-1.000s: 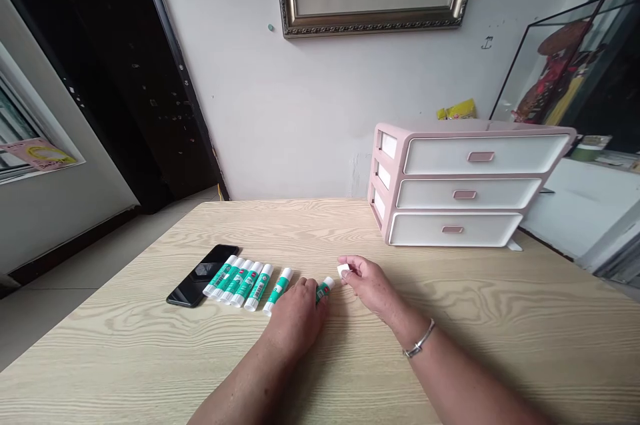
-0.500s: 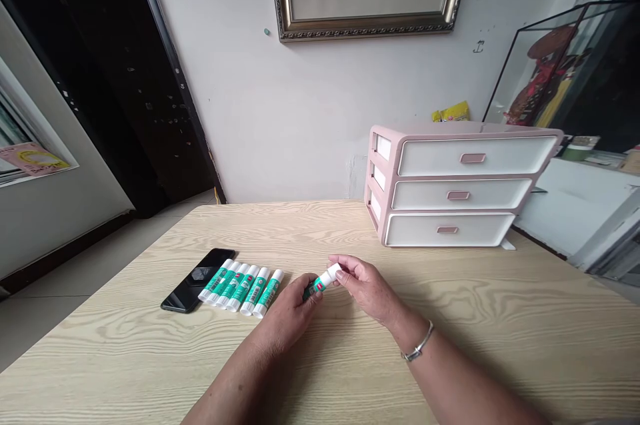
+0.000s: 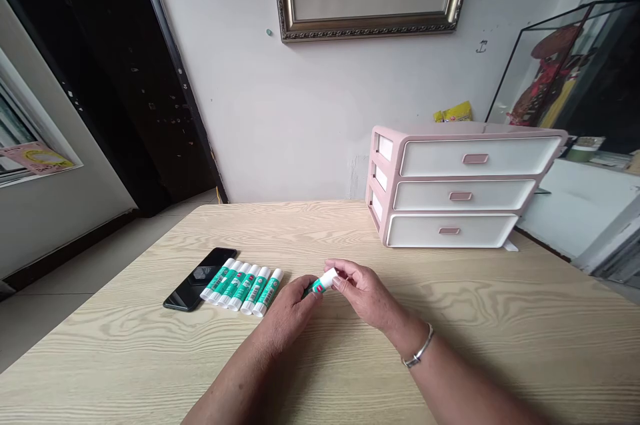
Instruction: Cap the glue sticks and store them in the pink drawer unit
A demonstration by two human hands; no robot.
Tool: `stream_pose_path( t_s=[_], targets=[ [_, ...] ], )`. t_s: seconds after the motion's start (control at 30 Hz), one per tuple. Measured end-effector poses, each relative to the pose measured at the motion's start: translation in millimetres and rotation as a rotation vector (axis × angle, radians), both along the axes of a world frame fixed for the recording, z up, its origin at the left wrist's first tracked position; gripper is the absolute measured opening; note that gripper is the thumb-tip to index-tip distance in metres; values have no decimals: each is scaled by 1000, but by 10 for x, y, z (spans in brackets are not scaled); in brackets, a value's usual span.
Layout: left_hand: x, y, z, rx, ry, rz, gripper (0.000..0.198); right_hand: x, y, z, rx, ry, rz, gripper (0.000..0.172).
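Between my hands is a green-and-white glue stick [image 3: 318, 287], tilted with its white cap [image 3: 328, 278] up to the right. My left hand [image 3: 293, 308] is closed round the green body and hides its lower end. With thumb and fingers my right hand [image 3: 365, 292] pinches the cap. The cap sits against the green body. Left of my left hand, several similar glue sticks [image 3: 243, 288] lie side by side in a slanted row on the wooden table [image 3: 320, 228].
A black phone [image 3: 193, 286] lies beside the row, its edge touching or close to the leftmost stick. The pink-and-white drawer unit [image 3: 460, 196] stands at the table's back right. Behind the table is a wall with a framed picture [image 3: 370, 22].
The cap has moved down onto the glue stick's body, and the white band seen below it before no longer shows. My right hand has shifted slightly left with it.
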State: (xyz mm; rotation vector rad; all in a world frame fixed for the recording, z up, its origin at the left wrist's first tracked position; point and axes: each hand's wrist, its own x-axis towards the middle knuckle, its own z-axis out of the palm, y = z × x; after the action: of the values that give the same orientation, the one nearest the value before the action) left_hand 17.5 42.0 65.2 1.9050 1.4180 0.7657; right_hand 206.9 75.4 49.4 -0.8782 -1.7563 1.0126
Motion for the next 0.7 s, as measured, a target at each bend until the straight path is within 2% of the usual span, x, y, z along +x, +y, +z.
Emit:
stream_pose_path(
  t_s=[0.2, 0.3, 0.5, 0.7],
  targets=[
    [8, 2, 15, -18, -34, -15, 37, -59, -49, -20, 34, -9, 36, 38],
    [18, 0, 21, -41, -34, -4, 38, -96, -102, -41, 87, -30, 34, 45],
    [33, -4, -11, -54, -46, 35, 60, -162, -231, -31, 231, -73, 36, 58],
    [27, -12, -30, -79, -105, 87, 59, -145, -268, -9, 333, -108, 53, 71]
  ],
)
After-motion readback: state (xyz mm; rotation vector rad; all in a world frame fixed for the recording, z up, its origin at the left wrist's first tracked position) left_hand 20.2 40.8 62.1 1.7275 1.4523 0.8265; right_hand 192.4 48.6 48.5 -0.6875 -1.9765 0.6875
